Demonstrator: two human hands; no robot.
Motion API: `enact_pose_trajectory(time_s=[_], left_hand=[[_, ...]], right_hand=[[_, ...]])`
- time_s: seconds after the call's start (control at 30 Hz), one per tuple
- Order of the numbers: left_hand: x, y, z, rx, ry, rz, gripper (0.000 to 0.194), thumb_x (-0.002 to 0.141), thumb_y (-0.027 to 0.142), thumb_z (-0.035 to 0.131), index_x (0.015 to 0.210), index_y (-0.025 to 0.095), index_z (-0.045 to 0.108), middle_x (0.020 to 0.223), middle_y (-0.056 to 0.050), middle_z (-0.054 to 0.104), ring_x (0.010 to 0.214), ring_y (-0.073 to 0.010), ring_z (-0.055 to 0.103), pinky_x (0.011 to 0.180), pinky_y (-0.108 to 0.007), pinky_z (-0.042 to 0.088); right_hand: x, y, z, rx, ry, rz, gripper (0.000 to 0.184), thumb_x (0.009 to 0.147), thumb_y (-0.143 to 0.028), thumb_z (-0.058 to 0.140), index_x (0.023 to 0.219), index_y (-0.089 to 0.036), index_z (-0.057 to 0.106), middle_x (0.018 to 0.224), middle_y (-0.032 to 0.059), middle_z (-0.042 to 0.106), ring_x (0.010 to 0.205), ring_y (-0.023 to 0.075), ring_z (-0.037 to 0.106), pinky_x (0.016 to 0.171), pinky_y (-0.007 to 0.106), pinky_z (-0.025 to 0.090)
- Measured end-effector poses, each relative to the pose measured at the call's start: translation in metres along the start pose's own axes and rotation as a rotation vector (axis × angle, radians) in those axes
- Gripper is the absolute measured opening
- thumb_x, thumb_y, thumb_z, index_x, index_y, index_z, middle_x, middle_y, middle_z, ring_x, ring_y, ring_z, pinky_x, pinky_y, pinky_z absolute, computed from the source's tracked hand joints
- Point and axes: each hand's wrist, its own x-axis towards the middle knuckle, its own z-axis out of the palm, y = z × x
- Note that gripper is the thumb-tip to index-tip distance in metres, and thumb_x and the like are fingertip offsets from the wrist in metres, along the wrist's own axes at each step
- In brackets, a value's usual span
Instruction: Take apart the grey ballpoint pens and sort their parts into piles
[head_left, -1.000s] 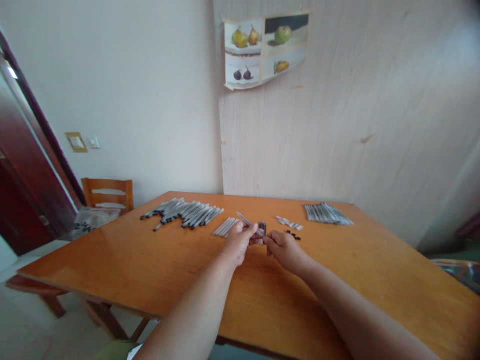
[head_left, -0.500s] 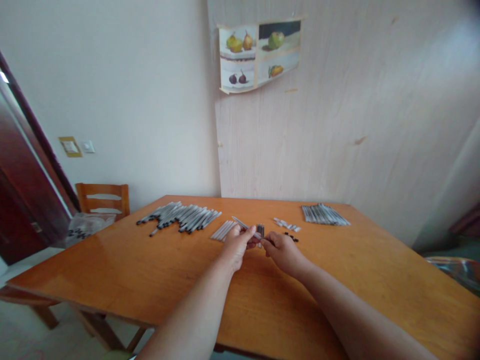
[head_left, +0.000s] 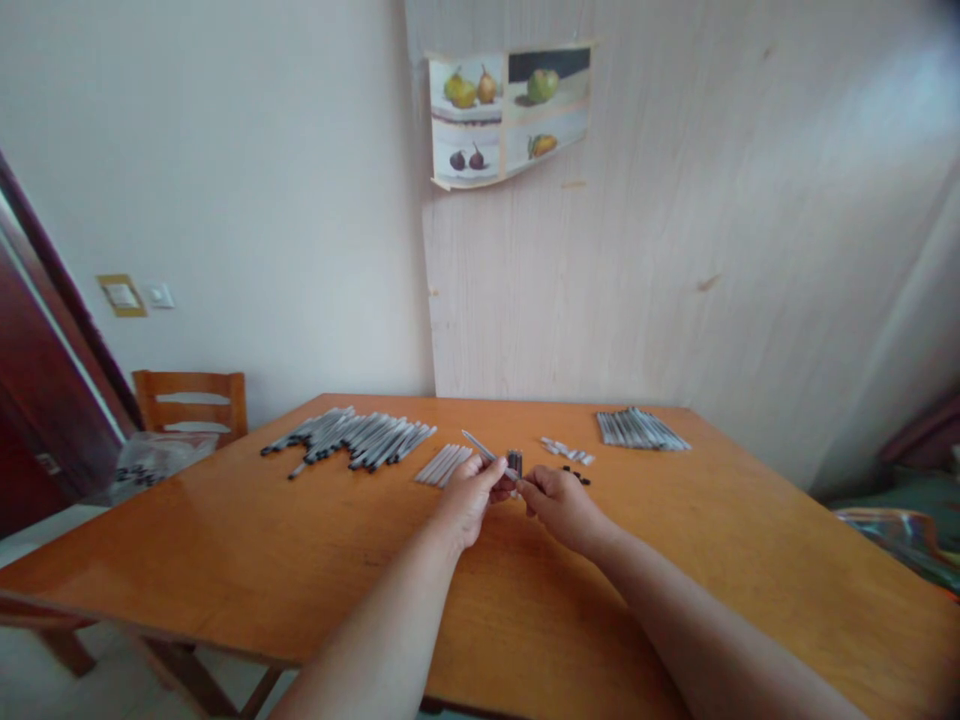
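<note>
My left hand [head_left: 469, 497] is closed around a thin grey pen barrel [head_left: 482, 451] that sticks up and to the left from its fingers. My right hand [head_left: 556, 500] is pinched at the barrel's near end, where a small dark part [head_left: 514, 462] shows between the two hands. Both hands hover just above the orange wooden table [head_left: 247, 545] near its middle. A short row of pale barrels [head_left: 442, 464] lies just left of my left hand. Small black caps [head_left: 576, 477] and short white pieces [head_left: 567, 451] lie just beyond my right hand.
A large heap of grey pens with black ends [head_left: 346, 437] lies at the table's far left. A neat batch of grey pens [head_left: 640, 430] lies at the far right. A wooden chair [head_left: 190, 398] with a plastic bag [head_left: 146, 460] stands left of the table. Walls close in behind.
The view has drifted slightly, shifting the scene to the left. My hands stay together on the pen barrel with little visible change.
</note>
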Motion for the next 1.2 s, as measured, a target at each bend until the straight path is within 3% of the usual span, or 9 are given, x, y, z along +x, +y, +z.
enact_pose_trajectory(time_s=[0.23,0.5,0.87,1.1,1.2], left_hand=[[0.0031,-0.0037,-0.0026,0.031,0.036,-0.006,0.038,0.07,0.047,0.075,0.082,0.016,0.057,0.072,-0.003,0.067,0.063,-0.0126,0.062,0.059,-0.023,0.044],[-0.0022,0.0036,0.0014,-0.08,-0.049,-0.008,0.032,0.075,0.038,0.072,0.096,0.016,0.06,0.092,-0.008,0.071,0.077,-0.0143,0.065,0.064,-0.023,0.047],[0.0012,0.0008,0.0005,-0.026,0.043,-0.038,0.032,0.072,0.04,0.075,0.084,0.016,0.057,0.075,-0.004,0.069,0.065,-0.0123,0.064,0.059,-0.022,0.045],[-0.0013,0.0027,0.0017,-0.1,-0.063,-0.034,0.029,0.077,0.036,0.071,0.093,0.017,0.057,0.089,-0.008,0.071,0.075,-0.0139,0.066,0.064,-0.023,0.047],[-0.0014,0.003,0.0023,-0.093,-0.049,-0.035,0.028,0.076,0.033,0.071,0.094,0.016,0.058,0.087,-0.008,0.071,0.075,-0.0136,0.066,0.064,-0.022,0.047]], right_hand=[[-0.0008,0.0014,0.0026,-0.055,0.056,-0.065,0.021,0.086,-0.027,0.049,0.068,-0.018,0.055,0.062,-0.0001,0.06,0.056,0.0117,0.051,0.054,0.023,0.032],[-0.0003,0.0017,0.001,-0.01,0.043,-0.028,0.023,0.087,-0.028,0.05,0.066,-0.018,0.056,0.058,-0.001,0.06,0.053,0.0109,0.051,0.053,0.022,0.033],[-0.0009,0.0007,0.0006,-0.111,0.09,-0.109,0.015,0.084,-0.024,0.052,0.071,-0.018,0.058,0.065,0.0003,0.061,0.059,0.0121,0.052,0.055,0.022,0.031],[-0.0003,0.0013,0.0007,-0.113,0.093,-0.085,0.018,0.084,-0.025,0.052,0.068,-0.018,0.056,0.062,0.0002,0.06,0.057,0.0118,0.05,0.053,0.022,0.029],[0.0003,0.003,0.0016,-0.114,0.101,-0.08,0.017,0.083,-0.026,0.053,0.068,-0.018,0.056,0.062,0.0002,0.06,0.057,0.0117,0.05,0.053,0.022,0.029]])
